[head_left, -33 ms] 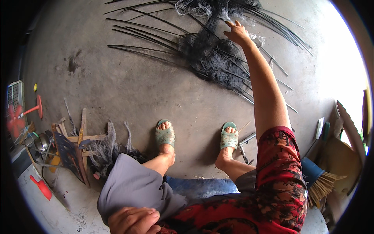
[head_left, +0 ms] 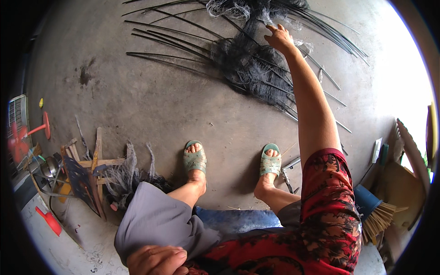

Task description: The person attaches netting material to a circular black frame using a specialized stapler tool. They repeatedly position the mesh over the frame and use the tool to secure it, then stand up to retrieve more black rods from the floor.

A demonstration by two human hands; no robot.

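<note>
Here the right hand (head_left: 279,39), fingers loosely spread, touches the black netting (head_left: 250,64) lying just beneath it. The left hand (head_left: 158,260) rests curled on the grey trouser knee (head_left: 156,220).

A heap of dark netting (head_left: 254,68) lies bunched on the grey concrete floor, well ahead of the person's feet. It is black to charcoal, fine-meshed and crumpled, thickest in the middle and trailing toward the lower right. A paler, greyish tangle of the same mesh (head_left: 227,9) sits at its upper end. Long thin dark rods (head_left: 169,39) run through and under the netting, fanning out flat on the floor to the left in several near-parallel lines, with more rods spreading toward the upper right. The right hand (head_left: 279,39), arm stretched out, rests its fingers on the upper part of the heap.
</note>
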